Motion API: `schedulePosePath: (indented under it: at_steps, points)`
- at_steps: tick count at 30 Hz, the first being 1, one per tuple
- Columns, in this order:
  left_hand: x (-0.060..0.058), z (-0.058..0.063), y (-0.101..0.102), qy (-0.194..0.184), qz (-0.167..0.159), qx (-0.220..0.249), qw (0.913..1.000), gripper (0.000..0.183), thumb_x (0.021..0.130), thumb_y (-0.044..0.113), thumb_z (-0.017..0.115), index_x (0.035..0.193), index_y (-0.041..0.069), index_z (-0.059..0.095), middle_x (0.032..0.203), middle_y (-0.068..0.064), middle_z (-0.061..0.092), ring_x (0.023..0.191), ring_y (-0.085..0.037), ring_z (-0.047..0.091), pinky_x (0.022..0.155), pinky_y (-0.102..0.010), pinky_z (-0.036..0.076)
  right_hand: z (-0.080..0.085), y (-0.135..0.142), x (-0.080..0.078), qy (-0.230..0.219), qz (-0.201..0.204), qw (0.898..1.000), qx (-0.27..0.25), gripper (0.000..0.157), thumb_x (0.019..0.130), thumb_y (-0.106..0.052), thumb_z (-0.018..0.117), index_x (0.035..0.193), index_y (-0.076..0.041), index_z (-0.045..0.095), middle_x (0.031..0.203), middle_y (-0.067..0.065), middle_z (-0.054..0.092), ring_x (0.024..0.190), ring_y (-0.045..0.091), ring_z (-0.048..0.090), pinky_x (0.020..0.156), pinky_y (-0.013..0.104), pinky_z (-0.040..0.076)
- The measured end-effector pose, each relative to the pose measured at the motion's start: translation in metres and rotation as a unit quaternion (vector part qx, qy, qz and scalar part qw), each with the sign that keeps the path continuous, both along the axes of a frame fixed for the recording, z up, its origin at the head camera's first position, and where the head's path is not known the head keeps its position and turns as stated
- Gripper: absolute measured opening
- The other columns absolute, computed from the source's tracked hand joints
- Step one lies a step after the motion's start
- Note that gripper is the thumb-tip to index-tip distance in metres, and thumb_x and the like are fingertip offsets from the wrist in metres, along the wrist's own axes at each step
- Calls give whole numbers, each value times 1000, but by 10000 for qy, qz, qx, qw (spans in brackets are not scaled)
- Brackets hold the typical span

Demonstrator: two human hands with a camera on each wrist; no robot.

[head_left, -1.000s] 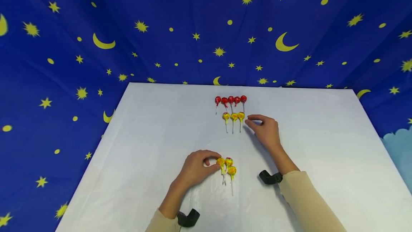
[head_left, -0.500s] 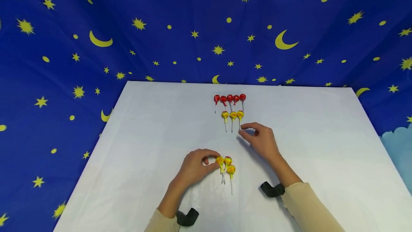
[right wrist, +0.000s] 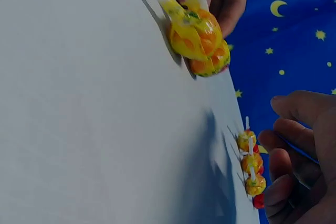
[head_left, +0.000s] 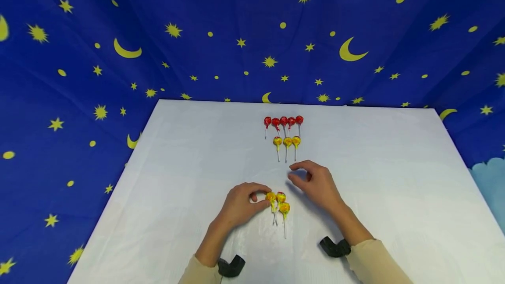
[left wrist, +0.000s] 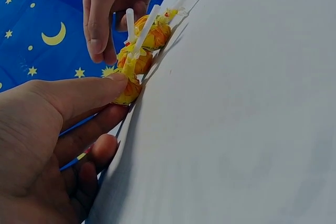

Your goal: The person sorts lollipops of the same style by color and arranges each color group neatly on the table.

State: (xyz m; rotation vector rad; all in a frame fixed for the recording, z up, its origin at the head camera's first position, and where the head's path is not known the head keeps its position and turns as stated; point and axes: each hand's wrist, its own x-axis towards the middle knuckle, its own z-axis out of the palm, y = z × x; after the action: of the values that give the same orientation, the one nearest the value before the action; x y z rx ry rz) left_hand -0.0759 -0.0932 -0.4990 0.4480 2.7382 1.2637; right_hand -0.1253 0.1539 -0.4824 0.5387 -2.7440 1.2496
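My left hand (head_left: 241, 205) pinches the head of a yellow lollipop (head_left: 270, 197) between thumb and index finger, low over the white table. In the left wrist view the thumb lies over that lollipop's (left wrist: 129, 95) wrapper. Right beside it lie two more yellow lollipops (head_left: 284, 208), sticks toward the near edge. My right hand (head_left: 317, 185) hovers empty up and right of this group, thumb and index finger apart. Beyond its fingertips, three yellow lollipops (head_left: 287, 142) stand in a row, heads away from me. The right wrist view shows the right hand's (right wrist: 302, 156) fingers loosely curled.
Several red lollipops (head_left: 283, 121) form a row behind the far yellow ones, near the table's back. The white table (head_left: 189, 152) ends at a blue curtain (head_left: 221, 56) with yellow moons and stars. Black camera mounts (head_left: 334, 247) sit at both wrists.
My right hand has drawn back toward me and slightly left, away from the far yellow row. The left hand keeps its pinch in the same spot.
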Motion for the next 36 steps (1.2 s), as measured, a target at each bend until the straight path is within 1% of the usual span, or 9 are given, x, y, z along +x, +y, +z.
schedulePosePath:
  at_steps: [6,11,14,20,23,28,31,36]
  points:
    - [1,0,-1,33,-36,-39,10000,24,84,33,75,108,30,72,76,17,55,68,-6,49,66,-29,40,-1,-1,10,51,197,9998,11,22,83,-29,77,101,-16,73,90,-10,65,55,4,49,51,25,41]
    - [2,0,-3,25,29,-64,10000,24,84,33,75,108,29,72,75,16,54,67,-6,48,66,-29,40,-2,-1,16,65,358,9993,-8,18,82,-26,78,97,-17,73,87,-14,64,56,2,50,53,24,42]
    - [3,-1,-3,37,39,-48,10000,24,84,32,75,108,28,72,76,16,55,67,-6,48,66,-29,40,-4,-2,22,24,439,9990,13,17,82,-26,78,96,-17,73,85,-16,63,56,2,50,53,23,43]
    - [2,-3,0,158,-34,-21,9999,25,85,33,75,109,29,71,76,16,55,67,-6,48,66,-30,40,-4,0,35,-109,644,9979,30,20,80,-25,80,98,-19,73,87,-13,65,58,2,50,54,23,42]
    - [3,-1,0,203,-11,-32,9998,24,84,32,75,108,29,71,75,16,54,67,-7,48,66,-30,40,-5,-2,40,-153,761,9969,125,23,80,-28,80,100,-21,72,90,-13,65,59,1,50,55,23,43]
    - [4,-4,1,207,-46,8,9998,23,85,33,74,108,30,71,76,16,53,67,-7,47,65,-30,39,-6,-6,50,-50,698,9957,602,27,76,-34,82,100,-26,72,93,-17,64,62,-2,49,56,22,42]
    - [5,-5,2,215,-40,9,9998,22,85,33,74,107,30,70,81,15,56,68,-8,48,65,-29,39,-6,-8,53,72,628,9946,828,29,74,-35,84,99,-26,71,94,-17,63,62,-3,48,56,21,42]
    - [4,-2,4,257,98,-52,9996,23,84,31,76,106,29,70,81,10,58,69,-9,48,64,-30,38,-6,-11,55,204,584,9939,909,32,73,-35,84,99,-23,71,93,-15,64,62,-3,48,57,21,42]
